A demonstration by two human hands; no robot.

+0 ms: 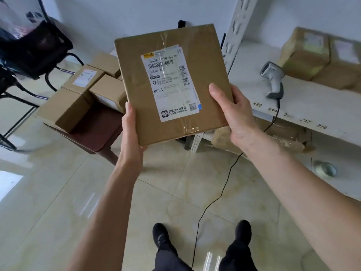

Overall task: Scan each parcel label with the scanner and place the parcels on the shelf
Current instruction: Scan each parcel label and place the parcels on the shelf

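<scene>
A: Where is the parcel [173,83]?

B: Off the floor, between both hands. The left hand [131,132] clasps its lower left edge, thumb on top, the other fingers hidden beneath. The right hand [232,116] grips the right edge, thumb lying on the face just right of the label [171,83].

A: And the scanner [273,81]?

B: On the shelf [304,106], well to the right of the right fingers, untouched.

A: So how should the person scan it well?

B: Probably carry the weight in the left hand, free the right for the scanner, keep the thumb off the barcodes, and hold the label flat.
</scene>
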